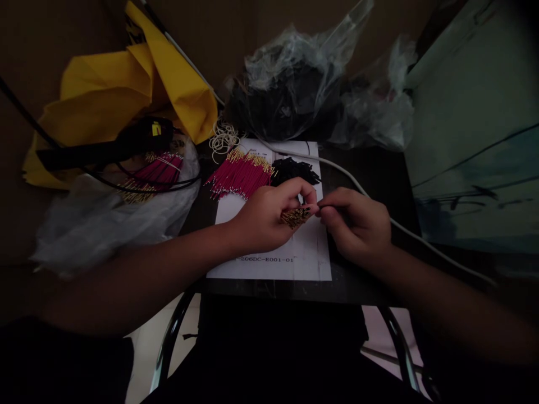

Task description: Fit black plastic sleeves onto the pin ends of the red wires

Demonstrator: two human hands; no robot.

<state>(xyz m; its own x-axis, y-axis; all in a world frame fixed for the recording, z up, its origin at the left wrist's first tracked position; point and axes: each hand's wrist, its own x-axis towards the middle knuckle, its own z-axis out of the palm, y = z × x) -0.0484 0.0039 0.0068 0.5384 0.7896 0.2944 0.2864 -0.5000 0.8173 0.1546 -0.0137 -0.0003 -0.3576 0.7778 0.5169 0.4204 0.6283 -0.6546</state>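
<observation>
My left hand [269, 216] is closed around a small bundle of wires [296, 215] whose gold tips stick out toward the right. My right hand [356, 224] is pinched shut just right of those tips, fingertips almost touching the left thumb; what it pinches is too small to make out. Both hands hover over a white printed sheet [307, 252] on a small dark table [379, 174]. Behind the left hand lies a fan of pink wires with gold ends [240, 175], and beside it a heap of small black parts [295, 169].
A white cable [404, 230] runs diagonally across the table. Rubber bands [223, 140] lie at the back. Clear bags with dark contents [295, 90] stand behind, yellow material [118, 95] and a bag with more pink wires [158, 171] at left. A green surface [475, 123] rises at right.
</observation>
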